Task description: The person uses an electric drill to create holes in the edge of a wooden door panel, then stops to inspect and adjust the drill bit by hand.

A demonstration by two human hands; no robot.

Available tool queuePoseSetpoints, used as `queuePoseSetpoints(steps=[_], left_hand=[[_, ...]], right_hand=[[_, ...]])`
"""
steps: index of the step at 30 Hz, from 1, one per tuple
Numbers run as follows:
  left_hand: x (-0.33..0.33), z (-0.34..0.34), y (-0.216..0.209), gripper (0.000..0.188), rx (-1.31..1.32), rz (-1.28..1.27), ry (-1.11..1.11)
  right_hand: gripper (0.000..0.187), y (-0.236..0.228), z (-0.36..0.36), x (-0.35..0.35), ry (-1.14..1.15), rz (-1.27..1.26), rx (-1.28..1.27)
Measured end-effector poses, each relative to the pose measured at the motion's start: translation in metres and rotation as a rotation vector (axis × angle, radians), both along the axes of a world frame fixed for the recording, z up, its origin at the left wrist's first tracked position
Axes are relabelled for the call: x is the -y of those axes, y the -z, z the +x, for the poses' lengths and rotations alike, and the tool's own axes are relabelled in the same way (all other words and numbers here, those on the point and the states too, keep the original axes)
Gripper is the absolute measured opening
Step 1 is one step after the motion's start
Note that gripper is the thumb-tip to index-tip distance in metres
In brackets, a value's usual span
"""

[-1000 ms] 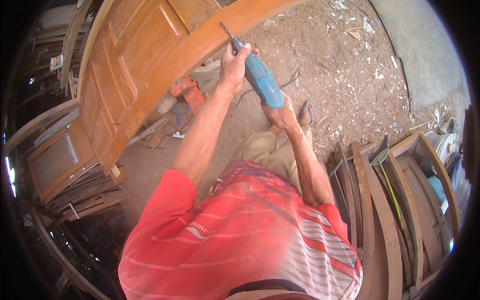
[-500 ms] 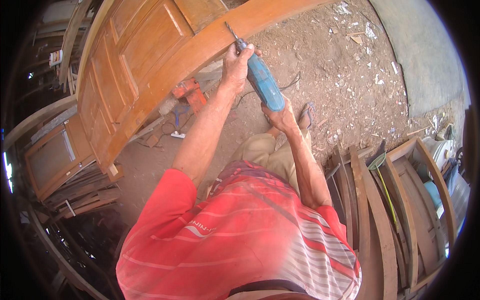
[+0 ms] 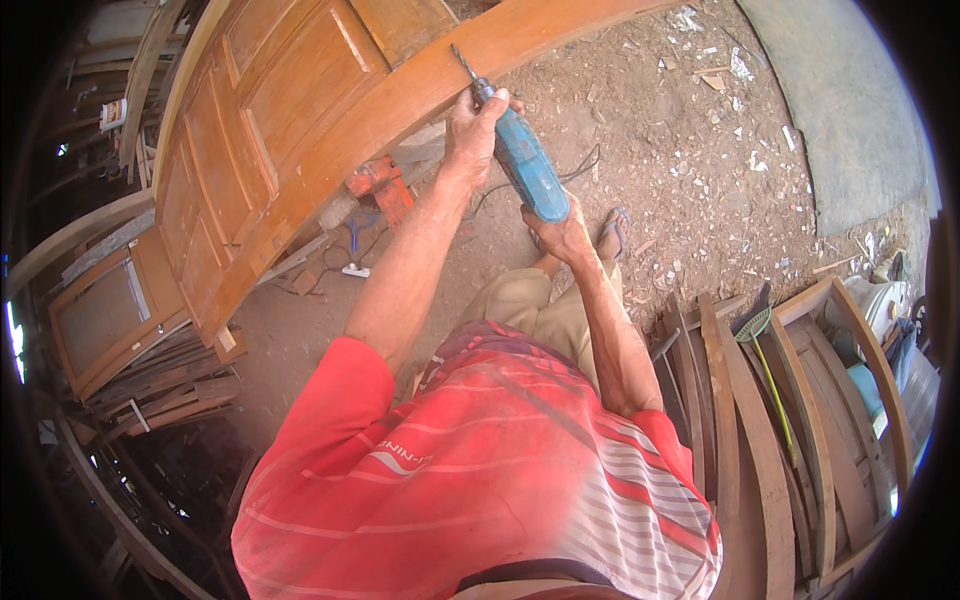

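Observation:
Both of my hands hold a blue electric drill (image 3: 530,168) in front of me. My left hand (image 3: 474,130) is wrapped round its front, just behind the chuck, and my right hand (image 3: 562,228) grips the rear end, its fingers partly hidden beneath the body. From the chuck a twisted drill bit (image 3: 463,62) points up and to the left. The bit's tip overlaps the near edge of a brown panelled wooden door (image 3: 330,160); I cannot tell whether it touches the wood.
Under the door's edge lies an orange tool (image 3: 382,186). A dark power cord (image 3: 590,165) trails behind the drill. Wooden frames (image 3: 790,380) lean at the right beside a green fly swatter (image 3: 755,325). Wood scraps (image 3: 175,400) are stacked at the left, and pale shavings litter the dirt floor (image 3: 680,170).

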State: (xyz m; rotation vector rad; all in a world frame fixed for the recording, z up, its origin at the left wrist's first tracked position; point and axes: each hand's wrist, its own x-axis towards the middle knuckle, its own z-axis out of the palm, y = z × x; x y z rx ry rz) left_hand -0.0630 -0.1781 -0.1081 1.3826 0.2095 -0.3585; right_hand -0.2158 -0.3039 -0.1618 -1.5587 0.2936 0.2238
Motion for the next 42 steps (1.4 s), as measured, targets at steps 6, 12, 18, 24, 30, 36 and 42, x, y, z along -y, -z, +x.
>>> queuePoseSetpoints(steps=[6, 12, 18, 24, 30, 36, 42], left_hand=[[-0.001, 0.001, 0.000, 0.028, -0.018, -0.080, 0.012], [0.016, -0.043, -0.005, 0.036, -0.089, -0.053, 0.030], [0.023, -0.071, 0.003, 0.040, -0.164, -0.069, 0.047], [0.017, -0.067, 0.011, 0.037, -0.164, -0.100, 0.029], [0.012, -0.060, 0.011, 0.036, -0.149, -0.062, 0.021], [0.015, -0.057, 0.003, 0.034, -0.163, -0.072, 0.020], [0.009, -0.043, 0.009, 0.033, -0.143, -0.087, 0.043]], right_hand=[[0.026, 0.008, -0.001, -0.002, 0.023, -0.007, 0.061], [0.032, 0.014, -0.049, 0.014, -0.016, -0.087, 0.026], [0.035, 0.017, -0.083, 0.025, 0.014, -0.036, 0.012], [0.045, 0.015, -0.076, 0.027, -0.056, -0.135, 0.090], [0.048, 0.016, -0.072, 0.022, -0.020, -0.001, -0.001], [0.041, 0.016, -0.066, 0.023, -0.001, -0.021, 0.008], [0.039, 0.008, -0.053, 0.023, -0.010, -0.064, 0.021]])
